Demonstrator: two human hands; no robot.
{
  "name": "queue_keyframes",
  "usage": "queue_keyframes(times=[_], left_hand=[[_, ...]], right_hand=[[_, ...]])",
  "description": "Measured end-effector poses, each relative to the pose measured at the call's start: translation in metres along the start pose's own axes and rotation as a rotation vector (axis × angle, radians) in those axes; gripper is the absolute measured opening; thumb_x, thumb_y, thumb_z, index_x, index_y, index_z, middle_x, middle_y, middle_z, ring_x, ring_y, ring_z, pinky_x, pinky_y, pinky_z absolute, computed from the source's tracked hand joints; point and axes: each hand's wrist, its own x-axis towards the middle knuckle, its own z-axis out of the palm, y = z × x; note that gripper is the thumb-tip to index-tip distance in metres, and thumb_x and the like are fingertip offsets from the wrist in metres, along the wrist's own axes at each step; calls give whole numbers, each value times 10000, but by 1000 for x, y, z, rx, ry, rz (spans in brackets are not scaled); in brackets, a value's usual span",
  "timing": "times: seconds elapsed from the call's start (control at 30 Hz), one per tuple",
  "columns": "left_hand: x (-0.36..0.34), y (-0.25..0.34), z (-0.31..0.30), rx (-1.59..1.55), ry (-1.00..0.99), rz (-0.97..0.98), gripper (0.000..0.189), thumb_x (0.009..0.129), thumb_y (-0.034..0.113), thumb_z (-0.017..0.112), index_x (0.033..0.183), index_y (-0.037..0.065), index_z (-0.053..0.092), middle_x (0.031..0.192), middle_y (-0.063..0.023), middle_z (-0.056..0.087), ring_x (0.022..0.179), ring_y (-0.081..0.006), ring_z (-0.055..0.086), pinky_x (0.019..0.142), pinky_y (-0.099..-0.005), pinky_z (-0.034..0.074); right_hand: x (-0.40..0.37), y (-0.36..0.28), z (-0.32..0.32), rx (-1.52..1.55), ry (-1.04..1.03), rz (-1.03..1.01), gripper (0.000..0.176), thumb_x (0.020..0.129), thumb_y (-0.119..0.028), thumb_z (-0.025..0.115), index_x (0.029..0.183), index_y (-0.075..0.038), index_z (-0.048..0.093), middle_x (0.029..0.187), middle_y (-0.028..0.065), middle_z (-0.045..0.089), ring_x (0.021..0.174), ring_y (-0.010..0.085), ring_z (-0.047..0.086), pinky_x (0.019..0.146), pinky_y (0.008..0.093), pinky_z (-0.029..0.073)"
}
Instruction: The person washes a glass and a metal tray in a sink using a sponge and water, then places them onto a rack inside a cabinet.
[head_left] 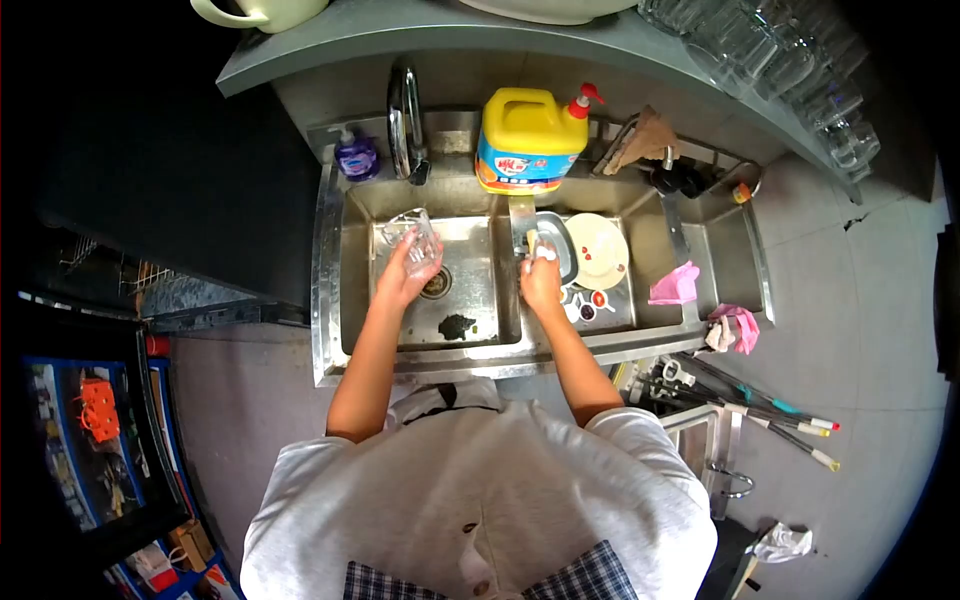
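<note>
Head view, straight down over a steel sink with two basins.

Left hand: grip closed around a clear glass, fingers wrapped on its wall. The glass is held over the left basin, just beyond the drain, and clear of the basin floor as far as can be told. It is tilted, with its long axis running from the palm away toward the faucet. Which end is the mouth: cannot tell.

Right hand: grip closed on a small white object, too small to identify. The hand sits at the divider between the basins, at the near edge of a dark tray. A pale plate lies just beside the tray in the right basin.

Relation: the glass lies to the left of the right hand, across the divider, at about the same reach from the body. The hands are near but not touching. The left hand alone bears the glass.

Around: yellow jug and purple bottle behind the basins; pink cloth right of the plate; dark scrap on the left basin floor.
</note>
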Motion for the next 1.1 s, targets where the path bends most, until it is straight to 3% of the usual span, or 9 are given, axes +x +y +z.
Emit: queue_keyframes(times=[0.17,0.3,0.43,0.53,0.67,0.73,0.87,0.97,1.1], left_hand=[[-2,-11,6,257,-28,7,423,877,189,617,1260,182,439,1135,-111,601,984,-259,609,764,-389,506],[-18,3,14,416,-23,-47,519,851,160,642,1310,195,402,1136,-94,598,976,-224,608,776,-363,483],[-17,-4,31,760,-84,125,624,752,91,730,1288,170,420,1084,-59,590,958,-173,589,785,-325,477],[-5,-17,26,1043,-183,415,706,630,40,807,1234,121,449,1002,-45,590,843,-104,568,707,-276,490],[-28,11,54,1373,-224,187,575,625,76,785,1120,94,492,901,-67,630,828,-175,622,689,-332,505],[-35,18,65,1630,-118,402,573,624,117,781,1115,92,489,923,-109,640,851,-266,633,702,-376,508],[-25,25,46,2016,98,754,586,619,170,770,1121,86,480,961,-187,629,896,-391,607,738,-435,502],[-21,30,33,1670,83,315,617,603,177,795,1130,94,485,989,-181,624,926,-386,596,779,-416,491],[-15,33,-1,1219,6,188,591,654,205,828,1141,125,502,998,-46,634,934,-246,612,759,-366,493]], right_hand=[[-19,8,-3,-664,4,-229,761,769,-337,663,1363,34,364,1473,230,202,1371,403,163,1081,478,261],[-20,-32,-11,-353,280,-302,622,788,-274,661,1285,36,453,1376,250,374,1279,410,345,1050,443,310],[-2,-98,-9,579,-22,-318,321,909,-208,548,1133,21,568,981,108,672,941,180,612,822,314,455],[-29,-169,-27,-10,133,-792,246,891,-254,555,857,-40,673,761,167,638,706,266,614,650,333,468],[-14,-172,8,343,-668,-304,191,879,-243,613,883,-57,653,845,73,640,746,137,604,652,288,480],[-1,-174,15,702,-968,-97,163,876,-203,629,928,-49,634,883,34,635,756,106,594,656,263,485],[7,-178,30,885,-859,-171,157,903,-150,594,980,-14,606,846,41,644,733,103,608,665,239,501],[16,-175,49,558,-652,-317,204,934,-180,545,955,16,598,779,69,658,649,125,622,594,260,510],[33,-179,36,789,-452,-198,263,980,-191,436,961,40,560,652,122,640,516,171,604,469,272,486]])
